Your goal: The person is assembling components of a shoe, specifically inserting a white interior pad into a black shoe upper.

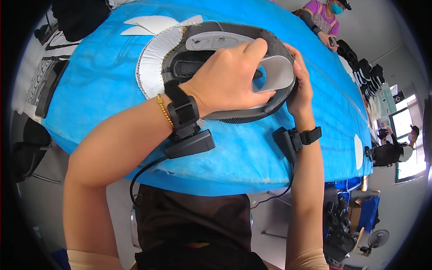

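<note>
A grey and black shoe upper (243, 29), its white inner edge (150, 67) turned outward at one end, lies on the blue-covered table. My left hand (229, 74) reaches over its opening. Between its thumb and fingers is a curved white stiffener piece (278, 74), set against the inside of the upper's right end. My right hand (302, 85) is curled around the outside of that same end, fingers at the far side and palm against the upper. Part of the stiffener's lower edge is hidden by my left hand.
Flat white cut pieces (150, 24) lie at the table's far left, and another white piece (358, 152) is near the right edge. Black wrist devices with cables sit on both my wrists. A person (321, 20) in purple stands at the far right.
</note>
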Available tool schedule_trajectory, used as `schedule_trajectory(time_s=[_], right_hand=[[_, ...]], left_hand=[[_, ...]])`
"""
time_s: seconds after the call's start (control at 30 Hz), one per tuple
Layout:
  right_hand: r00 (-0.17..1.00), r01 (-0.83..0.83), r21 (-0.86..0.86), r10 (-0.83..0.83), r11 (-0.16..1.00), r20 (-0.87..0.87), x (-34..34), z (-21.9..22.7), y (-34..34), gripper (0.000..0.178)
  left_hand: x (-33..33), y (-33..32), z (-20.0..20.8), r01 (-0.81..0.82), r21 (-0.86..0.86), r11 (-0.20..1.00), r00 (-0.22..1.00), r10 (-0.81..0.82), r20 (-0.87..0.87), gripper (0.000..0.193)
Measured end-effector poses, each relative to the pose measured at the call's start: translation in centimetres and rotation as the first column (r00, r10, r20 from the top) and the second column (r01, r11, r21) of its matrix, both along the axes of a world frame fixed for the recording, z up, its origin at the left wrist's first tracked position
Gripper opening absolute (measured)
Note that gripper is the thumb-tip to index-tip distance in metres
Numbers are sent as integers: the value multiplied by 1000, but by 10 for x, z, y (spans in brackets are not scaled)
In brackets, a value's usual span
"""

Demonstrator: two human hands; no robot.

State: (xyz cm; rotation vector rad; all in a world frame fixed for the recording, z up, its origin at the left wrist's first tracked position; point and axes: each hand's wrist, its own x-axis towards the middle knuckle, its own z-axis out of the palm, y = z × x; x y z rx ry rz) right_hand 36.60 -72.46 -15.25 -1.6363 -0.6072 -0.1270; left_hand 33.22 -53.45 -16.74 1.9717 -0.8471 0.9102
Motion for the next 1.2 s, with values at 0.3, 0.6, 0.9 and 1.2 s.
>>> schedule_trajectory(time_s=[0.3,0.6,0.9,1.2], right_hand=[[998,-59,20,59,998,22,0,-2,-1,61],[982,-179,16,178,984,66,6,-5,-8,56],[995,-80,31,78,996,66,3,-4,-2,58],[991,-119,63,115,991,70,5,-9,-4,59]], left_hand=[[1,-1,-1,-17,10,1000,999,17,34,50],[1,0,-1,-14,8,1000,1000,14,13,56],[1,0,-1,-12,9,1000,999,12,35,55],[3,-7,-2,-46,27,999,999,46,20,52]])
